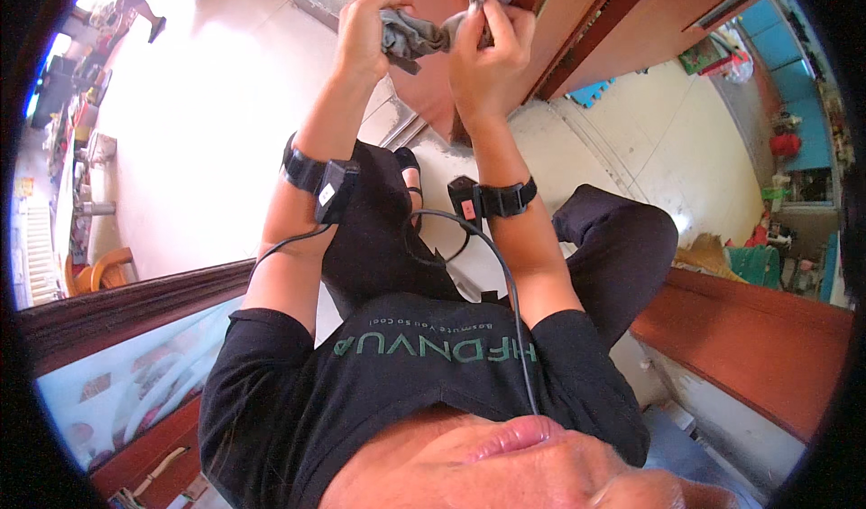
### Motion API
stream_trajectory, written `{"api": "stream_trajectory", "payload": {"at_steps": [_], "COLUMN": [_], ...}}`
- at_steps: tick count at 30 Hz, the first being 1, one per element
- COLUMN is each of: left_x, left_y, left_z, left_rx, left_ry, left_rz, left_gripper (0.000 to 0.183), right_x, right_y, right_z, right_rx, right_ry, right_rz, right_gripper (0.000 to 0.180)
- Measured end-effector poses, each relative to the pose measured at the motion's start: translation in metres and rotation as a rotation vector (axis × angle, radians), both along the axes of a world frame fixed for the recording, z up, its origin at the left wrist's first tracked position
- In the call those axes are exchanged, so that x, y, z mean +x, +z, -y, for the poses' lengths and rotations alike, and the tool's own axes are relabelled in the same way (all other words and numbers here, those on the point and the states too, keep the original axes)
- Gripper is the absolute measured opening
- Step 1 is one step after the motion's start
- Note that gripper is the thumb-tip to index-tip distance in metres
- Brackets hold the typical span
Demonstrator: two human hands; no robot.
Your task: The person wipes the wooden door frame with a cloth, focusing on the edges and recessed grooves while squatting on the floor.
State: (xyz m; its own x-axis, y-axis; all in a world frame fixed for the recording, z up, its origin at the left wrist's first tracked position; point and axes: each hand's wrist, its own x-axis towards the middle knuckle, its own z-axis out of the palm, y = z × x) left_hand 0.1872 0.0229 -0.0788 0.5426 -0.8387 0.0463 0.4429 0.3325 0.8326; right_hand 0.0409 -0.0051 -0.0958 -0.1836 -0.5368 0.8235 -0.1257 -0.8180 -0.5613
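A crumpled grey cloth (411, 35) stretches between both hands at the top middle of the view. My left hand (367, 32) grips its bunched end, the fingers partly hidden behind the folds. My right hand (492, 49) pinches the other end, and a tuft of cloth sticks up above the fingertips. Just beyond the hands stands a reddish-brown wooden door (433, 96), its edge close to my right hand. Whether the cloth touches the door, I cannot tell. Black straps with small boxes and a cable sit on both forearms.
A reddish-brown door frame (575, 35) rises right of the hands. Floor tracks run below the door over the tiled floor (649, 130). A wooden chair (111, 269) stands at the left, and another person's leg (150, 18) shows at the upper left. Blue foam mat (592, 94) lies beyond the frame.
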Motion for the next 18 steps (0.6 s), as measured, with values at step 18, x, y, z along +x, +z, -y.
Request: {"api": "stream_trajectory", "payload": {"at_steps": [18], "left_x": [-0.008], "left_y": [-0.001], "left_z": [0.015], "left_rx": [0.274], "left_ry": [0.071], "left_rz": [0.038], "left_gripper": [0.014], "right_x": [-0.029], "right_y": [0.217], "right_z": [0.02], "right_rx": [-1.01], "right_ry": [-0.448], "right_rz": [-0.557], "right_gripper": [0.028]}}
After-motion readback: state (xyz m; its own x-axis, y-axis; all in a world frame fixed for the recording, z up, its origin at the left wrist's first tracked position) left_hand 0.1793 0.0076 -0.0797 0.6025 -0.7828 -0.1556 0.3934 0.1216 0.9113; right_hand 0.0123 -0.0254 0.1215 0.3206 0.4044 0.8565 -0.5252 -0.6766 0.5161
